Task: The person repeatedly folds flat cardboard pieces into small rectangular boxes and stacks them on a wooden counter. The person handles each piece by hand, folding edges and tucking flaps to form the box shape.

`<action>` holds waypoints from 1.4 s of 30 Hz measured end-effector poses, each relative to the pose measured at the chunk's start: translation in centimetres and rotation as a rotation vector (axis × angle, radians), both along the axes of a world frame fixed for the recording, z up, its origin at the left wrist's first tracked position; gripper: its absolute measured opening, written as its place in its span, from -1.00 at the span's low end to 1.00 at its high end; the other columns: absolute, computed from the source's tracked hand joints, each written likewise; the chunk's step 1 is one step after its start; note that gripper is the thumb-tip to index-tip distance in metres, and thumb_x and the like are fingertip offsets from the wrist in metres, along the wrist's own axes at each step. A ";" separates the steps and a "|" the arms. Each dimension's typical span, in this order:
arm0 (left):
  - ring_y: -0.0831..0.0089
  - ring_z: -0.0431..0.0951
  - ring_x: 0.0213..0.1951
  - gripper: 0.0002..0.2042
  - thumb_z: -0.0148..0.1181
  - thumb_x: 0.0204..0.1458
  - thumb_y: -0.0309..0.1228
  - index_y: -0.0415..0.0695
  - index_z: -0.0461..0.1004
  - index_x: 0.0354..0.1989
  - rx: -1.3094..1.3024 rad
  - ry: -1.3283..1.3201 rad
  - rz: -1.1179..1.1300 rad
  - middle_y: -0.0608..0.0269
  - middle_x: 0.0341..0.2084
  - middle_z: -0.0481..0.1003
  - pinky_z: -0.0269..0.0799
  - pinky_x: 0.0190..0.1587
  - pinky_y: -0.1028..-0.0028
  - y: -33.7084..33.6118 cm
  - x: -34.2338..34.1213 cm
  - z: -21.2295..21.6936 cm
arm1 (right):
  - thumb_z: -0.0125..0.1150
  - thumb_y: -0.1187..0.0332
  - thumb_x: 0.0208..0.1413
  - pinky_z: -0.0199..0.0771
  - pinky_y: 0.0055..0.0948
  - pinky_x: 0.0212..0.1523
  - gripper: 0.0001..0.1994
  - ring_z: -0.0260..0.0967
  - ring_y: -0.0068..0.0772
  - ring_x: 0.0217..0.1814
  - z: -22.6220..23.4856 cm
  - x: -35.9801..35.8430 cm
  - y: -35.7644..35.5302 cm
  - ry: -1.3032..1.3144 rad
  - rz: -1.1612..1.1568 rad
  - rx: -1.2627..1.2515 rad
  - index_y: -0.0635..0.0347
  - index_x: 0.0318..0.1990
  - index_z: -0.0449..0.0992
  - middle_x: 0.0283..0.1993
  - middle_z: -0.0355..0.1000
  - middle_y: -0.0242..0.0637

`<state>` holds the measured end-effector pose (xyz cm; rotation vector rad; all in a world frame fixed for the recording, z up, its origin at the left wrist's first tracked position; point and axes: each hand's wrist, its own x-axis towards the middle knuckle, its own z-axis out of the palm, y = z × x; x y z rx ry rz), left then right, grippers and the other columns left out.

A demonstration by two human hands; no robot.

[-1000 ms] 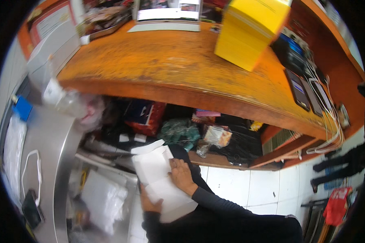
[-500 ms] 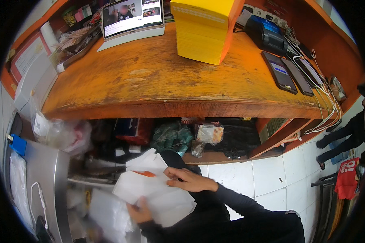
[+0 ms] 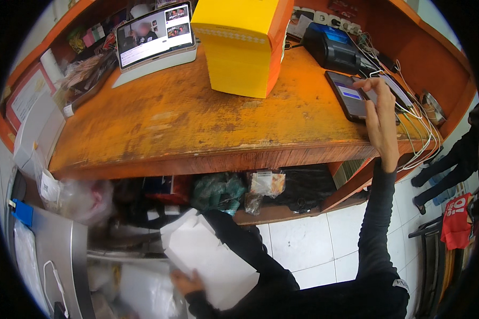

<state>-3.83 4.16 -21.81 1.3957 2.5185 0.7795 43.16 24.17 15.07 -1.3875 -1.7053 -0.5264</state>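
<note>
White paperboard sheets [image 3: 215, 260], with cut and folded edges, lie across my lap below the desk. My left hand [image 3: 187, 282] grips their left edge; its fingers are slightly blurred. On the right of the desk, my right hand [image 3: 379, 109] is stretched over a dark phone [image 3: 352, 91] with a lit screen. Its fingers are apart and hold nothing, the fingertips at the phone's right side. I cannot tell whether they touch the screen. A second phone beside it is mostly covered by that hand. A tall yellow and orange paperboard stack [image 3: 239, 64] stands at the desk's middle.
A tablet [image 3: 157, 34] playing video leans at the back left of the worn wooden desk [image 3: 197, 122]. A black device [image 3: 332, 48], sockets and white cables [image 3: 418, 133] crowd the right. Bags fill the shelf below; clear plastic [image 3: 149, 290] lies left of my lap.
My right hand has left the white paperboard and reached up right to the phones. The orange patch on the paperboard no longer shows. My left hand stays at the edge. The view has shifted slightly.
</note>
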 end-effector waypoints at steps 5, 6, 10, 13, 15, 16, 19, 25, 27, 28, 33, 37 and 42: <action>-0.19 0.34 0.11 -0.36 0.38 -0.17 -0.30 -0.45 0.35 0.07 -0.010 -0.011 0.022 -0.30 0.06 0.35 0.20 0.22 0.04 0.5 -0.3 -1.8 | -0.21 0.39 0.05 -0.20 -0.10 0.32 -0.81 0.25 -0.26 0.10 -1.1 1.6 0.5 0.015 -0.042 -0.195 0.12 -0.17 0.25 -0.10 0.41 -0.21; -0.19 0.34 0.11 -0.37 0.38 -0.17 -0.30 -0.44 0.36 0.06 -0.020 -0.004 0.020 -0.30 0.05 0.36 0.21 0.20 0.02 0.6 -0.3 -2.0 | -0.22 0.38 0.05 -0.22 -0.08 0.33 -0.81 0.25 -0.26 0.11 -1.2 1.7 0.5 0.044 -0.026 -0.180 0.12 -0.17 0.24 -0.10 0.41 -0.21; -0.20 0.38 0.04 -0.42 0.38 -0.19 -0.30 -0.39 0.40 0.00 -0.017 -0.007 0.020 -0.29 -0.03 0.41 0.27 0.14 0.01 1.0 -0.1 -1.9 | -0.24 0.38 0.07 -0.28 -0.07 0.34 -0.81 0.25 -0.28 0.14 -1.3 1.7 0.6 0.046 -0.059 -0.197 0.11 -0.16 0.21 -0.05 0.42 -0.18; -0.21 0.41 -0.02 -0.45 0.39 -0.20 -0.29 -0.39 0.42 -0.05 -0.023 -0.035 -0.016 -0.28 -0.08 0.43 0.30 0.09 0.01 1.2 0.1 -0.8 | -0.25 0.37 0.07 -0.28 -0.10 0.34 -0.81 0.25 -0.27 0.14 -1.3 1.7 0.6 0.066 -0.084 -0.258 0.10 -0.15 0.21 -0.02 0.44 -0.18; -0.21 0.42 -0.04 -0.44 0.40 -0.21 -0.28 -0.39 0.42 -0.05 -0.015 -0.044 -0.077 -0.27 -0.10 0.44 0.31 0.07 0.02 1.3 0.1 -0.1 | -0.26 0.36 0.07 -0.28 -0.12 0.33 -0.81 0.24 -0.28 0.14 -1.4 1.8 0.6 0.115 -0.058 -0.187 0.09 -0.15 0.20 -0.01 0.46 -0.17; -0.21 0.42 -0.05 -0.44 0.40 -0.21 -0.28 -0.39 0.42 -0.06 0.013 -0.051 -0.115 -0.26 -0.11 0.44 0.31 0.07 0.02 1.3 0.0 0.3 | -0.26 0.36 0.07 -0.27 -0.14 0.32 -0.81 0.25 -0.28 0.13 -1.5 1.9 0.7 0.148 -0.077 -0.132 0.09 -0.15 0.20 0.00 0.47 -0.17; -0.20 0.43 -0.07 -0.43 0.43 -0.22 -0.27 -0.39 0.42 -0.06 0.021 -0.207 -0.128 -0.25 -0.14 0.45 0.32 0.07 0.04 1.3 -0.4 0.8 | -0.24 0.36 0.07 -0.22 -0.20 0.30 -0.80 0.26 -0.27 0.09 -1.8 2.2 0.8 0.245 -0.145 -0.008 0.08 -0.14 0.19 0.02 0.47 -0.16; -0.13 0.46 -0.04 -0.40 0.47 -0.22 -0.27 -0.40 0.42 -0.02 -0.038 -0.383 -0.069 -0.23 -0.12 0.47 0.35 0.07 0.13 1.2 -1.2 0.1 | -0.22 0.44 0.05 0.05 -0.42 0.18 -0.80 0.28 -0.36 0.01 -2.2 3.5 1.4 0.479 0.021 0.066 0.14 -0.13 0.18 0.04 0.47 -0.15; -0.09 0.49 -0.06 -0.40 0.47 -0.21 -0.28 -0.40 0.42 -0.02 0.049 -0.442 -0.128 -0.21 -0.13 0.50 0.38 0.05 0.15 1.1 -1.3 -0.1 | -0.24 0.49 0.06 0.12 -0.47 0.12 -0.80 0.29 -0.40 -0.02 -1.9 4.2 1.7 0.477 0.099 0.147 0.16 -0.14 0.19 0.03 0.48 -0.15; -0.07 0.50 -0.07 -0.40 0.47 -0.20 -0.29 -0.40 0.42 -0.01 0.070 -0.463 -0.142 -0.20 -0.14 0.51 0.39 0.04 0.16 1.1 -1.3 -0.1 | -0.25 0.51 0.06 0.16 -0.49 0.08 -0.80 0.30 -0.43 -0.04 -1.6 4.6 1.8 0.488 0.120 0.184 0.17 -0.15 0.20 0.02 0.49 -0.14; 0.16 0.53 -0.10 -0.45 0.43 -0.16 -0.40 -0.33 0.40 0.03 0.113 -0.482 -0.197 -0.04 -0.15 0.53 0.41 0.03 0.28 1.1 -1.2 0.1 | -0.21 0.48 0.14 0.24 -0.46 0.06 -0.88 0.36 -0.44 -0.10 0.7 7.0 2.6 0.321 0.044 0.293 0.23 -0.21 0.26 -0.08 0.54 -0.14; -0.01 0.54 -0.11 -0.43 0.46 -0.19 -0.34 -0.42 0.41 -0.03 0.162 -0.590 -0.164 -0.17 -0.17 0.53 0.41 0.02 0.20 1.0 -1.0 -0.5 | -0.21 0.50 0.15 0.25 -0.43 0.08 -0.90 0.37 -0.48 -0.10 0.8 8.3 3.1 0.334 -0.060 0.391 0.22 -0.26 0.28 -0.13 0.55 -0.18; 0.18 0.51 -0.06 -0.43 0.42 -0.13 -0.40 -0.34 0.35 0.07 0.113 -0.467 -0.131 -0.04 -0.11 0.51 0.39 0.06 0.29 0.9 -1.5 -2.6 | -0.22 0.50 0.18 0.23 -0.43 0.11 -0.89 0.37 -0.48 -0.10 -0.1 9.0 2.9 0.396 0.014 0.457 0.18 -0.29 0.29 -0.23 0.54 -0.20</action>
